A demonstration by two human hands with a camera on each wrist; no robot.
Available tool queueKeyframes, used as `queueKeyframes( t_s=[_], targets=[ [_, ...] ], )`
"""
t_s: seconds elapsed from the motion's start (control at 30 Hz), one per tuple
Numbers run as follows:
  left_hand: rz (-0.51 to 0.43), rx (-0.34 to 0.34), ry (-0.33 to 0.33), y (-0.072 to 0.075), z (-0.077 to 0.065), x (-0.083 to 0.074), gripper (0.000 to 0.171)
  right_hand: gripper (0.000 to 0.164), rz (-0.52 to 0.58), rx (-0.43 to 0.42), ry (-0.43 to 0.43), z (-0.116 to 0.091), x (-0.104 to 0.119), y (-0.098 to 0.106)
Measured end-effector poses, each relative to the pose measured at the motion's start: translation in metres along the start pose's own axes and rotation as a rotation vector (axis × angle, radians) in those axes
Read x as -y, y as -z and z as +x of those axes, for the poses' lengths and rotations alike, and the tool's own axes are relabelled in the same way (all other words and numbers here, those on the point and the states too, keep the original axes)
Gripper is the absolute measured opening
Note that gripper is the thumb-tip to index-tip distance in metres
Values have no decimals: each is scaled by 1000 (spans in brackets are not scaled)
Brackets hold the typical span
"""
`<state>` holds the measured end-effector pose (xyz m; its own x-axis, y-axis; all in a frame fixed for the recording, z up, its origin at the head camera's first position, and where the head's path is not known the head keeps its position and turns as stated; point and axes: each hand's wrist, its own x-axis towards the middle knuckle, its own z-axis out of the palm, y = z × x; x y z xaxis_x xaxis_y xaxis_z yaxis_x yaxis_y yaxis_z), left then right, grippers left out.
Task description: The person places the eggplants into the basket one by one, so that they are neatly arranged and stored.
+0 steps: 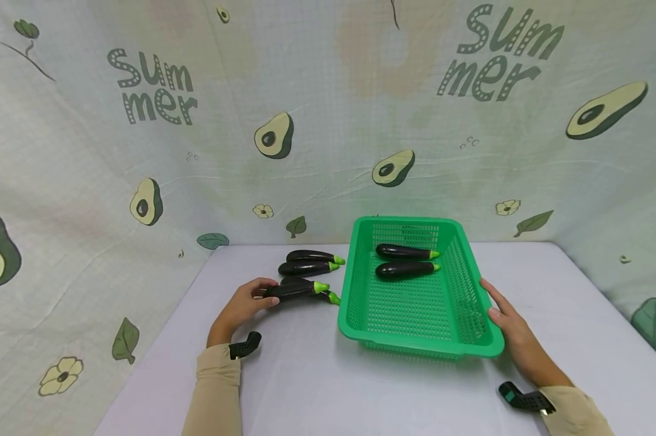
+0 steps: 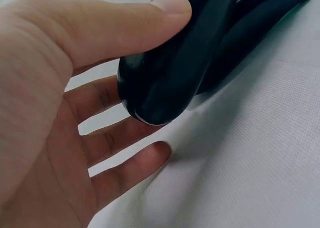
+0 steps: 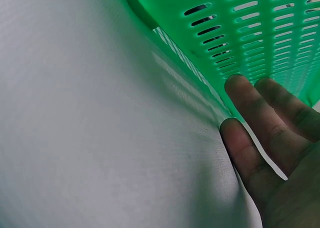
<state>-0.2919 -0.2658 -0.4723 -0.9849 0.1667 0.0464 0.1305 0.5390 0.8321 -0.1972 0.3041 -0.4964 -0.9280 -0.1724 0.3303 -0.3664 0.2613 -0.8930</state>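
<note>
My left hand [image 1: 246, 303] pinches the rounded end of a dark purple eggplant [image 1: 292, 291], thumb on top and fingers beneath. In the left wrist view the held eggplant [image 2: 170, 72] overlaps another eggplant [image 2: 250, 37] lying behind it. A green plastic basket [image 1: 420, 346] with slotted walls stands to the right of these. Two eggplants lie inside it toward the back, an upper one [image 1: 404, 252] and a lower one [image 1: 404, 270]. My right hand [image 1: 515, 333] is at the basket's right side, its extended fingers [image 3: 265, 118] against the outer slotted wall.
Two more eggplants lie side by side beyond my left hand, one farther back [image 1: 308, 255] and one nearer [image 1: 305, 269]. All stands on a white-covered table [image 1: 371, 399]. A printed cloth [image 1: 328, 109] hangs behind the table and along its sides.
</note>
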Motion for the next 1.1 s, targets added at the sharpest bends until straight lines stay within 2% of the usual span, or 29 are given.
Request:
queueKeyframes(
  t_s=[0.27, 0.43, 0.8, 1.1],
  targets=[
    [-56, 19, -13, 0, -2, -2, 59, 55, -20, 0, -24, -1, 3, 1],
    [-72, 41, -23, -1, -1, -2, 54, 55, -16, -4, -29, -3, 4, 0],
    [-130, 41, -41, -4, -3, -4, 54, 55, 2, -1, -32, -2, 1, -3],
    [-166, 48, -36, -10, 0, -13, 52, 55, -26, -6, -26, -2, 3, -3]
  ],
)
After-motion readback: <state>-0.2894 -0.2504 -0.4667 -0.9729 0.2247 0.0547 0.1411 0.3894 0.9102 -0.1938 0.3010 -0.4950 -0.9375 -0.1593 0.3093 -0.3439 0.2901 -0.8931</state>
